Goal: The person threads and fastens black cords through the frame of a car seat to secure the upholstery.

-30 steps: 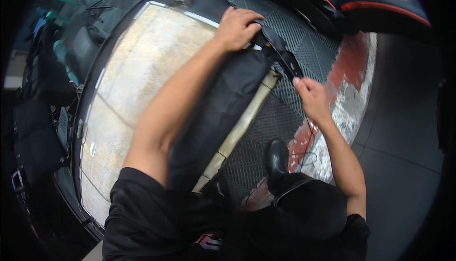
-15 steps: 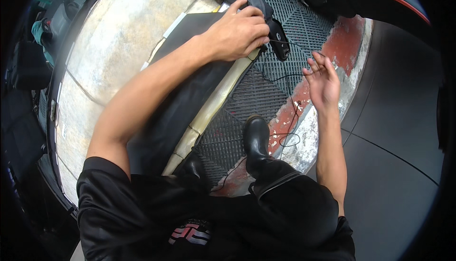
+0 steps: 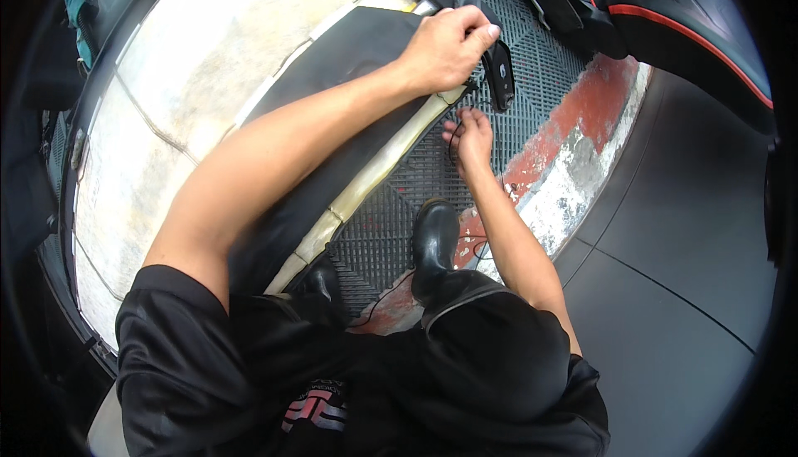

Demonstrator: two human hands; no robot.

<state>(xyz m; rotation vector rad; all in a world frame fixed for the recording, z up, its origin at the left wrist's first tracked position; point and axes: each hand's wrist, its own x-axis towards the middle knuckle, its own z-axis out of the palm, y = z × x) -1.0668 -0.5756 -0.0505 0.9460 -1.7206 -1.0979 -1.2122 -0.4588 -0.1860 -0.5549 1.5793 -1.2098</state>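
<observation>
A large pale, stained padded piece [image 3: 183,74], which looks like a seat cushion turned over, lies on my left. A smooth black cover [image 3: 349,54] is folded over its near part, bordered by a pale yellowish edge strip [image 3: 366,178]. At the far corner of this strip my left hand [image 3: 449,49] is closed over the black cover's edge; its fingertips are partly hidden. Just below and to the right, my right hand [image 3: 471,139] has its fingers curled around a thin black cord [image 3: 451,151]. Beside my left hand is a glossy black plastic part [image 3: 501,79].
Grey grid matting [image 3: 386,216] covers the floor, beside a strip of worn red and white paint [image 3: 557,162]. My black boots [image 3: 434,237] stand there. A black seat with red trim [image 3: 694,24] is at the far right, above a dark grey surface [image 3: 665,232].
My right hand has come left and in, close under my left hand, with the cord. My left hand has shifted slightly right and turned at the cover's edge. The view has moved a little.
</observation>
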